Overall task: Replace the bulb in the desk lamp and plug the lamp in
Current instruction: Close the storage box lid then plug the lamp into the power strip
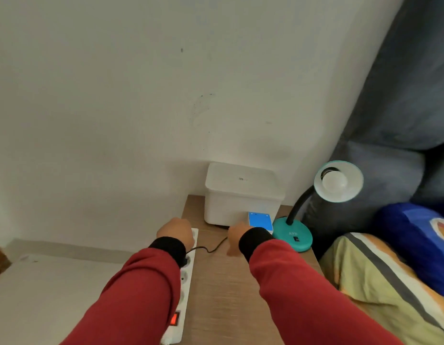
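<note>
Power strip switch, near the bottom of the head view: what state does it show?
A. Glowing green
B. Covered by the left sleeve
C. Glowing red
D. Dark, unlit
C: the rocker switch on the white power strip glows red-orange, just clear of the red sleeve beside it.

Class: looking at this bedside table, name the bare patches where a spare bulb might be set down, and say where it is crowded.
Free: the wood between the power strip and the right sleeve. Crowded: the far end, with the white box, blue card, lamp base, cord and both hands, left, right.
</note>
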Motion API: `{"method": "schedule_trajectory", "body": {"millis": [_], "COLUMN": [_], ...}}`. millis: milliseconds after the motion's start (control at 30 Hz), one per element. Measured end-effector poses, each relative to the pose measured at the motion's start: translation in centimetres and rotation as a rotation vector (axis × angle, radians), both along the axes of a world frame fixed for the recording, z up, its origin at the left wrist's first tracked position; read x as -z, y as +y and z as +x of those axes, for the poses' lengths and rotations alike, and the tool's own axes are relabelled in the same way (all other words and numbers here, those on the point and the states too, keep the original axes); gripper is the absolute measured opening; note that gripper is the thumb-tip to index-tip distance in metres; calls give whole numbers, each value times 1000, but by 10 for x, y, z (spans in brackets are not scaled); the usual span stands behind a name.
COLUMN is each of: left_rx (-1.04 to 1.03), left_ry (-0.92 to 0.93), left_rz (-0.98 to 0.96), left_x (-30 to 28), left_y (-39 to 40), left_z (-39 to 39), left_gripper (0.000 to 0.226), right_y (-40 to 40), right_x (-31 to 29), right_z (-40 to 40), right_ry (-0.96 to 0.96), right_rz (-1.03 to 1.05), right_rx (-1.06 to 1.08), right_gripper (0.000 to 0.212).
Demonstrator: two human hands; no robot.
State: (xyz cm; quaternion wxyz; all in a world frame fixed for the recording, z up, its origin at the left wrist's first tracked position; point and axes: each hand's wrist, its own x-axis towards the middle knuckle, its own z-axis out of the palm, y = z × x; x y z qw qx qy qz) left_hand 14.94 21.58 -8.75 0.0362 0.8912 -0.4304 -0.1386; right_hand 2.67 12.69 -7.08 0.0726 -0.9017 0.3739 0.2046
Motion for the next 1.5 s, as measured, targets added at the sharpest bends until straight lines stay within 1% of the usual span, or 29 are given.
{"method": "schedule_trajectory", "body": {"millis": [133,267,367,433,533,600,667,733,800,900,1067,1300,1400,1500], "left_rx": [105,200,270,319,383,418,438,451,451,427,431,581,573,550], "left_ry": [-22,-22,-39,-52,-42,-57,-73,-77,-83,-97,-91,-64,-38,-39], "left_rz": [19,10,-2,9,30,30,14,-17,-22,42,87,129,166,149], "left_x": [-10,-12,-7,-2,8,15,20,27,34,47,69,93,98,106], "left_y": [-36,-83,-121,-146,-178,-198,-215,-230,-239,-243,-243,-250,-254,-255], "left_z": [-38,-77,-105,-122,-145,-156,-165,-171,-171,-159,-145,-156,-158,-157], "left_gripper": [34,31,33,34,31,29,27,26,26,25,27,36,37,35], "right_y": [-24,-60,-91,-110,-133,-151,-167,-179,-188,-196,-198,-195,-192,-187], "right_x": [-9,-5,4,8,14,26,38,49,57,69,82,94,97,102], "right_z": [-30,-69,-98,-119,-146,-157,-162,-164,-166,-166,-165,-162,-162,-161], "right_ry": [-72,-21,-10,-27,-35,-26,-30,-64,-91,-127,-190,-194,-202,-214], "right_rz": [-9,-54,-90,-65,54,91,106,109,96,93,117,87,59,38], "right_rx": [80,150,244,289,310,353,386,393,376,348,349,371,374,386], "right_gripper": [36,34,39,44,54,52,45,40,40,42,50,48,46,45]}}
